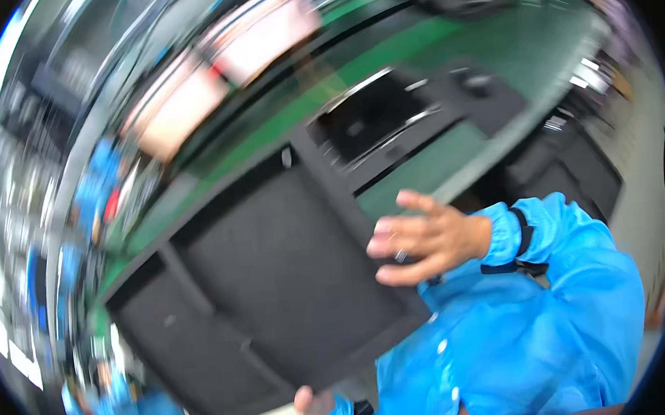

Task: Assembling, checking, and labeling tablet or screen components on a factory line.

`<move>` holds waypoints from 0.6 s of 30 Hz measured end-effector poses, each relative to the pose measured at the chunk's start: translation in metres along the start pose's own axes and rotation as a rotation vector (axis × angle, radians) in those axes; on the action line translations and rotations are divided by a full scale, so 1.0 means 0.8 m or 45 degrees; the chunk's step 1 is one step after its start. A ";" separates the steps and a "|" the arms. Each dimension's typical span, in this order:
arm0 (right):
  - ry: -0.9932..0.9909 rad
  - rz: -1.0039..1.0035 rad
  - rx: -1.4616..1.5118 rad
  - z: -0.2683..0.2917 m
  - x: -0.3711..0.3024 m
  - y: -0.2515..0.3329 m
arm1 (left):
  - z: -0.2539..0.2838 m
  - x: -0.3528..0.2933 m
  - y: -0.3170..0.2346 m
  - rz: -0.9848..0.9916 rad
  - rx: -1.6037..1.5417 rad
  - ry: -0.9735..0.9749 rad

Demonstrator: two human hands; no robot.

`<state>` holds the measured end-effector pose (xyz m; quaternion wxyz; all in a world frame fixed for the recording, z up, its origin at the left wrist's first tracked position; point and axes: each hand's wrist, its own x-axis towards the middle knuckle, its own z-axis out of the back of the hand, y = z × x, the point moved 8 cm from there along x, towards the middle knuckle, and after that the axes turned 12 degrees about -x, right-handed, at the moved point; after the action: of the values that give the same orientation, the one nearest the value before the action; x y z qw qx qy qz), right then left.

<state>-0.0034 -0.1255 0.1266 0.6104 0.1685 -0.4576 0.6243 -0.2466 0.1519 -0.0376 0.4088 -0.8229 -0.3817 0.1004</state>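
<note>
Holding a big dark foam tray (276, 288) up in front of the body w/ both hands, tilted, so it blocks most of the view below. Right hand (427, 239) sits on the tray's right edge, thumb under, fingers spread over the top, so the grip is clamped on the tray. Left hand (314, 401) is mostly hidden under the tray's lower edge, only a thumb tip or so poking out; looks like it's gripping the tray from below, tho the fingers can't be seen. Tray has a few rectangular recesses w/ ridges between. Both arms are in bright blue sleeves (541, 324) w/ black cuff straps. Behind the tray there's a green desk (422, 170) w/ another black tray (376, 119) lying on it, well apart. Everything on the left is motion blur, some blue shapes, can't tell what.
</note>
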 end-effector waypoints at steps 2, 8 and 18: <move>-0.065 -0.145 0.371 -0.050 0.017 0.004 | -0.021 -0.066 -0.001 0.146 -0.221 -0.236; -0.006 -0.074 1.010 -0.131 0.036 0.093 | 0.005 -0.254 0.015 -0.364 -0.443 -0.787; 0.411 -0.062 1.045 -0.144 -0.006 0.080 | 0.147 -0.198 0.040 -0.586 -0.986 -1.193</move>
<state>-0.0207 -0.0287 0.0391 0.5711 0.3079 -0.0665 0.7580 -0.3942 0.0975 -0.1604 -0.1161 -0.6770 -0.6946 0.2138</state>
